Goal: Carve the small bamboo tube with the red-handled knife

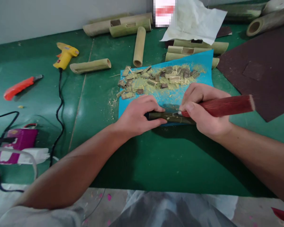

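Observation:
A dark bamboo piece [182, 119] lies crosswise at the near edge of a blue sheet [172, 98]. My left hand [142, 114] grips its left end between thumb and fingers. Closed around a red-handled tool [229, 105] is my right hand [205, 110]; the tool's metal tip touches the bamboo's upper side, and its handle points right. Behind both hands, bamboo chips and sawdust [156, 77] are scattered over the blue sheet.
On the green table [104, 101] are a yellow glue gun [65, 56], an orange cutter [19, 89], a purple power strip [20, 142] with cables, and several bamboo tubes [139, 47] at the back. A dark brown sheet [260, 69] and white paper [194, 20] lie at right and back.

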### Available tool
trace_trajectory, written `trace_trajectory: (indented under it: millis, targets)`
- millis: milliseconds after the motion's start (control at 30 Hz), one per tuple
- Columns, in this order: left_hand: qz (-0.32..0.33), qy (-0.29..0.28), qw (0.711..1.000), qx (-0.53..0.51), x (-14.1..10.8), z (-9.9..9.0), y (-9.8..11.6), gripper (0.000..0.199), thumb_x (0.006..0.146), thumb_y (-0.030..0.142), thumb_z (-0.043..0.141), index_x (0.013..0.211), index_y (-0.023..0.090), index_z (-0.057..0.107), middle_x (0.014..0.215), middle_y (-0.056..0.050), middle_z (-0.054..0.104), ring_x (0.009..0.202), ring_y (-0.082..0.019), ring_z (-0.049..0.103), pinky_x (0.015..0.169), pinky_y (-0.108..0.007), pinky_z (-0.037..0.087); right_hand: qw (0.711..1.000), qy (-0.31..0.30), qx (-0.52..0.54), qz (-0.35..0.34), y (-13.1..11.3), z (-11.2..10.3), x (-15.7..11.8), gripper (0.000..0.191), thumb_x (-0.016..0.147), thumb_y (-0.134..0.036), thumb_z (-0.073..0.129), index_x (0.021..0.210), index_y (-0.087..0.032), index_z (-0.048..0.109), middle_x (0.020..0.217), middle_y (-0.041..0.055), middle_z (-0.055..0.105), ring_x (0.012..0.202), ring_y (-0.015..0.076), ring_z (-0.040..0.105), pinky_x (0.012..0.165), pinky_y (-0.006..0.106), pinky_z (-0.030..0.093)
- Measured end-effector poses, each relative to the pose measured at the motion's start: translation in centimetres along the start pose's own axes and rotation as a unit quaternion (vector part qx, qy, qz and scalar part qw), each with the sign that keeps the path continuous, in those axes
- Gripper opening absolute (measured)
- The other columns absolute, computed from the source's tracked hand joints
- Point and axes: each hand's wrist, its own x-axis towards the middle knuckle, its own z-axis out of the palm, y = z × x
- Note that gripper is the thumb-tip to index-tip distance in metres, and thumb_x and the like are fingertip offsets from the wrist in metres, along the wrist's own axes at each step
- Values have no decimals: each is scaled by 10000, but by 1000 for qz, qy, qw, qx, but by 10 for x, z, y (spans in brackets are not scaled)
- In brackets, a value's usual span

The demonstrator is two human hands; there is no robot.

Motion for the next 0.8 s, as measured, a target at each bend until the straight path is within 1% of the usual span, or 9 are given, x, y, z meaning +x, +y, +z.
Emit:
trace_trajectory:
  millis: [133, 200, 233, 300, 400, 533, 600, 700, 800]
  targets:
    - [11, 14, 1000, 0, 0, 1, 0, 180, 915, 346, 829, 1017, 201, 800, 924, -41, 763, 849, -181, 707, 822, -335, 561, 996, 92, 13, 5, 6, 1, -4, 383, 975, -368, 734, 632, -249, 614, 616, -7, 576, 539, 155, 520, 495, 338, 415]
    - [13, 17, 1000, -2, -1, 2, -2, 187, 910, 337, 838, 1021, 193, 799, 925, -44, 759, 847, -182, 708, 819, -336, 560, 993, 113, 24, 1, 6, 1, -4, 389, 986, -394, 724, 635, -257, 629, 622, 1, 598, 550, 166, 536, 504, 354, 437]
    - [14, 17, 1000, -2, -1, 3, -2, 190, 907, 334, 843, 1022, 190, 796, 929, -46, 759, 846, -182, 708, 820, -338, 560, 994, 104, 27, -2, 6, 2, -3, 368, 995, -392, 714, 658, -259, 649, 638, 6, 621, 573, 173, 559, 528, 364, 462]
    - [16, 16, 1000, -3, -1, 3, -3, 197, 905, 334, 848, 1021, 186, 790, 933, -48, 756, 850, -185, 707, 822, -341, 559, 998, 55, 27, 0, 5, 1, -2, 308, 1005, -380, 706, 721, -264, 683, 690, 13, 670, 638, 187, 613, 588, 378, 506]
    - [24, 17, 1000, -4, -1, 3, -3, 200, 912, 347, 838, 1012, 184, 781, 929, -50, 753, 852, -188, 707, 814, -340, 558, 1000, -2, 12, 16, 2, 1, 0, 307, 1010, -418, 711, 740, -275, 677, 705, 13, 688, 660, 193, 642, 597, 379, 519]
    - [20, 15, 1000, 5, 0, 2, -2, 199, 922, 371, 825, 991, 193, 770, 916, -42, 753, 845, -185, 703, 818, -340, 551, 999, -20, -3, 30, 2, 0, 2, 361, 1000, -475, 728, 713, -268, 662, 700, 12, 694, 665, 186, 664, 617, 366, 539]
    - [15, 11, 1000, 6, 0, 1, -2, 198, 926, 380, 818, 987, 198, 767, 918, -40, 757, 846, -184, 702, 824, -341, 551, 999, -27, -3, 31, 2, -1, 3, 353, 986, -470, 749, 714, -263, 664, 711, 8, 700, 672, 180, 672, 637, 356, 548]
    - [13, 9, 1000, 1, -1, 1, -3, 195, 928, 376, 813, 987, 197, 766, 916, -40, 760, 844, -183, 701, 824, -342, 551, 999, -38, -3, 16, 1, -1, 4, 291, 986, -348, 734, 725, -246, 654, 735, -4, 706, 686, 160, 674, 655, 329, 546]
    - [13, 6, 1000, -1, -1, 1, -2, 197, 932, 378, 811, 979, 192, 765, 910, -41, 759, 838, -181, 698, 814, -338, 548, 999, -46, -6, 1, -2, -1, 4, 269, 954, -212, 705, 701, -231, 612, 721, -8, 674, 667, 147, 646, 624, 314, 514]
